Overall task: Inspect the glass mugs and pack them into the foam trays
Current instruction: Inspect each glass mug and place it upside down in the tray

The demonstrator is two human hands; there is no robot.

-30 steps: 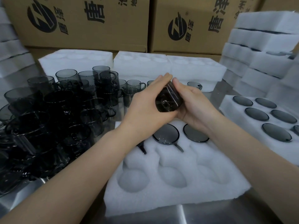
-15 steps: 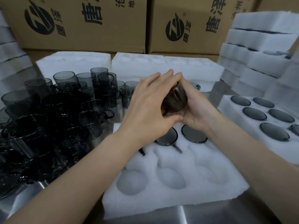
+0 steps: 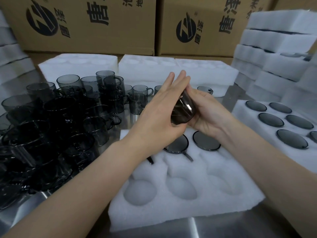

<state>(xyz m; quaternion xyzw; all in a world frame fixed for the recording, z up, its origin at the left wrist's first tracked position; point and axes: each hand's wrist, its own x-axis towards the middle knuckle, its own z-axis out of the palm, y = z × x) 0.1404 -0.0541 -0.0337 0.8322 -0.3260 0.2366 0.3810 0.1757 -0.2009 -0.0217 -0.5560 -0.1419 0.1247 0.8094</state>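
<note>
Hovering above the far half of the foam tray (image 3: 188, 210), a smoked glass mug (image 3: 184, 109) is sandwiched between both hands. Its long axis is tilted: the rounded lower end points down and toward the camera, and the upper end leans away toward the far edge of the counter (image 3: 226, 227), hidden between the palms. I cannot tell where its handle sits.

The left hand (image 3: 159, 117) lies flat along the mug's left side, its fingers (image 3: 178, 81) straight and close together, pointing up and away. The right hand (image 3: 209, 112) cups the mug from the right, curled round it with the palm under its side.

Below the hands, two seated mugs (image 3: 206, 140) fill pockets in the tray's far row, showing as dark discs. A third dark handle pokes out beside the left forearm. The three pockets of the near row show bare foam.

Loose mugs (image 3: 51, 127) crowd the counter's left side, upright and touching one another. A filled tray (image 3: 245, 107) lies at the right edge. More foam blocks (image 3: 171, 69) line the far edge, with stacked foam trays (image 3: 277, 47) at the far right corner and cardboard boxes (image 3: 85, 23) behind.
</note>
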